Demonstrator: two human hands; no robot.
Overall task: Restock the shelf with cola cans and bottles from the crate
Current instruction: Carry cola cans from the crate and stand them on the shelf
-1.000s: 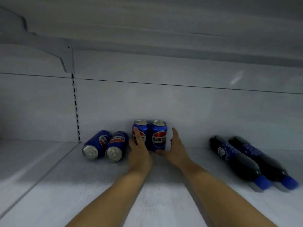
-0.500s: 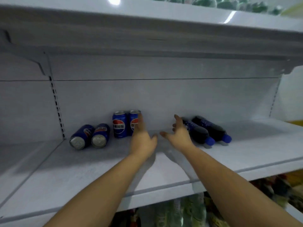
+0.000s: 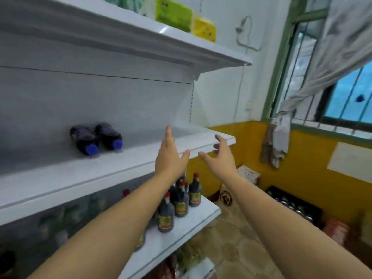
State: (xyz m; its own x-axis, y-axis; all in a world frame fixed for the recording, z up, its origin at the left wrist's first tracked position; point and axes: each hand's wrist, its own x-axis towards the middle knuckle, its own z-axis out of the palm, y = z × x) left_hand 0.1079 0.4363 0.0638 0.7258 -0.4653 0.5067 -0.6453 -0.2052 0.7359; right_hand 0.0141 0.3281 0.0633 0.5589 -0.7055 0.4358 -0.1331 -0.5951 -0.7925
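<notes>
White wall [image 3: 221, 87] above a yellow band [image 3: 302, 178], daylight through the green-framed window [image 3: 352, 93], grey curtain [image 3: 346, 37] bunched aside, patterned floor [image 3: 231, 244].

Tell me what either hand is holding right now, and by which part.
Nothing is held. The left hand and the right hand are both open and empty. The two cola bottles lie on the shelf, apart from both.

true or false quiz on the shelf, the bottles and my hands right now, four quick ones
1. Two dark plastic cola bottles with blue caps lie on their sides on the white metal shelf. True.
2. The left hand and the right hand are open, holding nothing. True.
3. The right hand touches the cola bottles. False: they lie apart, left of both hands.
4. The dark red-capped bottles on the lower white shelf lie flat. False: they stand upright.
</notes>
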